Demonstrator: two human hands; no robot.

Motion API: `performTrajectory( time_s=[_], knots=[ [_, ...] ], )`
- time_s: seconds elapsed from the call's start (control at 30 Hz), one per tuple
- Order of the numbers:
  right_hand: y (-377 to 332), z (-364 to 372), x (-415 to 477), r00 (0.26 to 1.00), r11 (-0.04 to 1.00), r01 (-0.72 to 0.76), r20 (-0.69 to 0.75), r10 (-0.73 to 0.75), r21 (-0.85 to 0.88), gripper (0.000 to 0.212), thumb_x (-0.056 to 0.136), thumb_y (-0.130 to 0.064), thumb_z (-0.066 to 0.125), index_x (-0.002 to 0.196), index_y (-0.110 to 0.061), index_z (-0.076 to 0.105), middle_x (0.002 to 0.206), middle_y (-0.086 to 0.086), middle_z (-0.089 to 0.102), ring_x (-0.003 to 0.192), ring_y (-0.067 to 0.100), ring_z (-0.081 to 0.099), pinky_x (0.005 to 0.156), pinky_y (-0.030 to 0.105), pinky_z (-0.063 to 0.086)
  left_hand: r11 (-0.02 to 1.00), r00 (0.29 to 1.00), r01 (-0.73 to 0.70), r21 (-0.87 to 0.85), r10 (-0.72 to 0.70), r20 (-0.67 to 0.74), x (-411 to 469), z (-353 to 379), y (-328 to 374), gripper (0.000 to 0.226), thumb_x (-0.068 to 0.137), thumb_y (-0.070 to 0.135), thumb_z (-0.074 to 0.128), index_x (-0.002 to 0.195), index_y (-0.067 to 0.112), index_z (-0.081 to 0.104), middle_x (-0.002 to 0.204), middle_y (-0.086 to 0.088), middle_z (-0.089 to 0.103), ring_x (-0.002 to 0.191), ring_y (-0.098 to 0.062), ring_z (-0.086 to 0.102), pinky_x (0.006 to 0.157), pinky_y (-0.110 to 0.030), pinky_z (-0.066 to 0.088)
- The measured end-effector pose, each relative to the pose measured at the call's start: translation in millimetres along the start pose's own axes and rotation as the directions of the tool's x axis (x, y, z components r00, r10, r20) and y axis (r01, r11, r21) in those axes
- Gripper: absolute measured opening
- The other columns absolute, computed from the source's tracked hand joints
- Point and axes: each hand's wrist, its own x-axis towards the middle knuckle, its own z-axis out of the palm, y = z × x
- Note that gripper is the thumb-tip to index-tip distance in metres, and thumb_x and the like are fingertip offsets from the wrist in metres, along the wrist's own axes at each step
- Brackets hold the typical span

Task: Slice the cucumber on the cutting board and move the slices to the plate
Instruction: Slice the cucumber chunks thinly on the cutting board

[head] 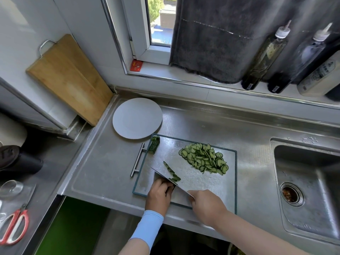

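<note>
Fingers of the left hand [159, 194] curl down against the near left part of the board [226, 181], tips tucked under the flat of the knife [171, 181], so what they pinch is hidden; I cannot tell whether a last bit of cucumber sits there. The right hand [207, 206] is clenched around the knife handle at lower centre of the frame, blade running up-left across the board. Risk starts here: the left fingertips lie touching or just beside the blade, and a slip on the wet-looking metal board could bring the edge onto them. Just beyond the blade a short row of fresh slices [172, 172] leans on edge; a sideways sweep could scatter them. The main pile [204, 159] lies toward the upper right of the board, and an uncut stub [154, 147] rests at the upper left corner, half on the rim and near the plate [137, 118]. The plate is bare and sits just above-left of the board, touching or nearly touching its corner, so the carry is short. I judge the danger there is slices sliding off the blade onto the counter [103, 162] in the gap. Open counter lies left of the board and above it; the sink [309, 181] drops away at right, and the near counter edge is close under both wrists.
</note>
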Motion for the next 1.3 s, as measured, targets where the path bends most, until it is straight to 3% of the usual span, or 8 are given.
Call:
performTrajectory(
  time_s=[0.17, 0.5, 0.77, 0.87, 1.13, 1.3],
  knots=[
    [-1, -1, -3, 1.000, 1.000, 0.018, -0.005, -0.018, 0.021, 0.029, 0.097, -0.019, 0.039, 0.068, -0.022, 0.039, 0.064, -0.003, 0.047, 0.062, 0.019, 0.041, 0.055, 0.030, 0.032, 0.997, 0.998, -0.062, 0.035, 0.063, -0.019, -2, -1, 1, 0.017, 0.071, 0.001, 0.080, 0.083, 0.010, 0.072, 0.083, -0.004, 0.062, 0.081, -0.019, 0.056, 0.074, -0.024, 0.047],
    [-7, -6, -9, 0.997, 0.997, 0.075, -0.032, -0.074, 0.008, 0.022, 0.100, -0.024, 0.040, 0.081, -0.021, 0.051, 0.071, -0.001, 0.056, 0.068, 0.023, 0.050, 0.066, 0.037, 0.047, 0.999, 0.995, -0.033, 0.019, 0.035, -0.098, -1, -2, 7, 0.023, 0.065, -0.004, 0.083, 0.082, 0.009, 0.073, 0.084, -0.008, 0.066, 0.085, -0.014, 0.051, 0.083, -0.019, 0.041],
    [-6, 2, 2, 1.000, 1.000, -0.003, 0.017, 0.004, -0.018, 0.027, 0.093, -0.013, 0.038, 0.067, -0.022, 0.038, 0.064, -0.003, 0.045, 0.063, 0.021, 0.042, 0.052, 0.029, 0.028, 1.000, 0.998, -0.022, -0.018, 0.021, -0.056, -6, 2, -1, 0.022, 0.069, -0.002, 0.081, 0.085, 0.011, 0.074, 0.085, -0.004, 0.064, 0.085, -0.016, 0.056, 0.081, -0.019, 0.044],
    [-7, 4, 2, 1.000, 0.999, -0.004, 0.013, 0.005, -0.032, 0.027, 0.093, -0.014, 0.038, 0.068, -0.023, 0.037, 0.062, -0.003, 0.044, 0.061, 0.019, 0.040, 0.051, 0.029, 0.027, 0.999, 0.998, -0.040, -0.019, 0.039, -0.054, -9, 0, -3, 0.021, 0.072, -0.002, 0.079, 0.088, 0.011, 0.074, 0.088, -0.005, 0.065, 0.087, -0.018, 0.058, 0.082, -0.023, 0.048],
    [-11, 2, -2, 1.000, 1.000, -0.009, -0.005, 0.009, -0.006, 0.029, 0.095, -0.017, 0.039, 0.067, -0.024, 0.039, 0.064, -0.003, 0.047, 0.066, 0.022, 0.045, 0.052, 0.028, 0.029, 0.999, 0.999, -0.035, -0.040, 0.034, -0.026, -8, -3, -4, 0.020, 0.072, -0.001, 0.078, 0.086, 0.012, 0.073, 0.086, -0.003, 0.062, 0.085, -0.016, 0.056, 0.081, -0.015, 0.042],
    [-20, 7, -11, 0.998, 1.000, -0.006, -0.066, 0.005, -0.005, 0.021, 0.099, -0.023, 0.038, 0.092, -0.023, 0.058, 0.076, -0.001, 0.061, 0.071, 0.024, 0.054, 0.066, 0.035, 0.046, 0.998, 0.999, -0.037, -0.056, 0.036, -0.024, -5, -4, -6, 0.020, 0.071, 0.001, 0.080, 0.086, 0.013, 0.073, 0.087, -0.005, 0.065, 0.086, -0.018, 0.056, 0.085, -0.016, 0.041]
  ],
)
